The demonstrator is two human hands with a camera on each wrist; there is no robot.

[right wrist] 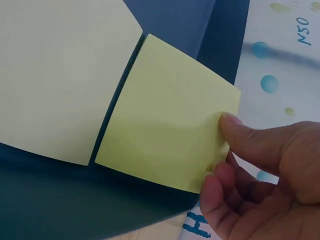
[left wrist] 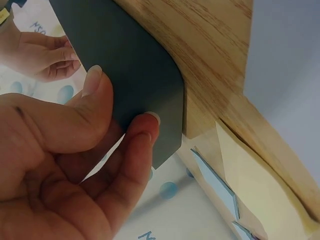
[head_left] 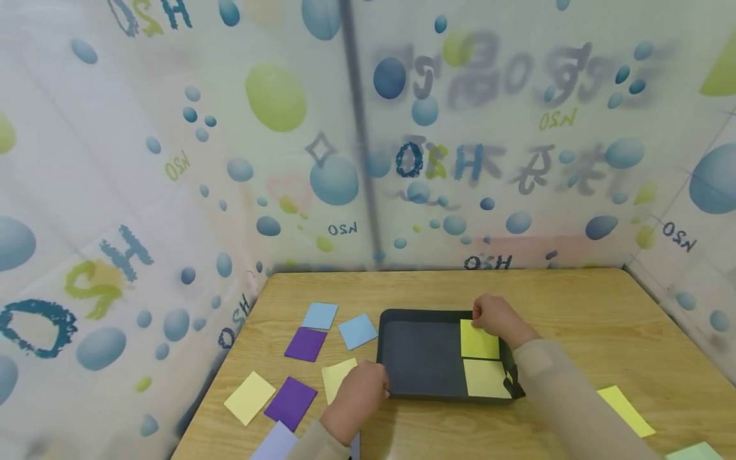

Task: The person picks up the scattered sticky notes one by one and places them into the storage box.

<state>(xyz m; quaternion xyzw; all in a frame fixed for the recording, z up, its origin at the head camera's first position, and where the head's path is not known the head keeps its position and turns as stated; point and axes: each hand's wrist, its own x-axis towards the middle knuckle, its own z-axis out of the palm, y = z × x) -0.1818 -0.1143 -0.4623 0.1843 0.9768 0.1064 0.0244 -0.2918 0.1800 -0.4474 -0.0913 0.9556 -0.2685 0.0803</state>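
Observation:
A dark grey shallow tray (head_left: 422,358) lies on the table. My left hand (head_left: 359,393) grips its wall near the front left corner, thumb and fingertips right at the edge in the left wrist view. At the tray's far right, my right hand (head_left: 499,317) pinches the edge of a bright yellow sticky note (head_left: 480,342) between thumb and fingers. Directly in front of that note, a pale yellow sticky note (head_left: 485,378) lies in the tray's near right corner. The right wrist view shows a narrow dark gap between the two notes (right wrist: 165,110).
Left of the tray lie light blue notes (head_left: 358,331), purple notes (head_left: 291,402), pale yellow notes (head_left: 250,398) and a lavender note (head_left: 275,442). On the right are a yellow note (head_left: 627,410) and a pale green note (head_left: 694,452). A patterned curtain (head_left: 276,185) hangs behind the table (head_left: 575,306).

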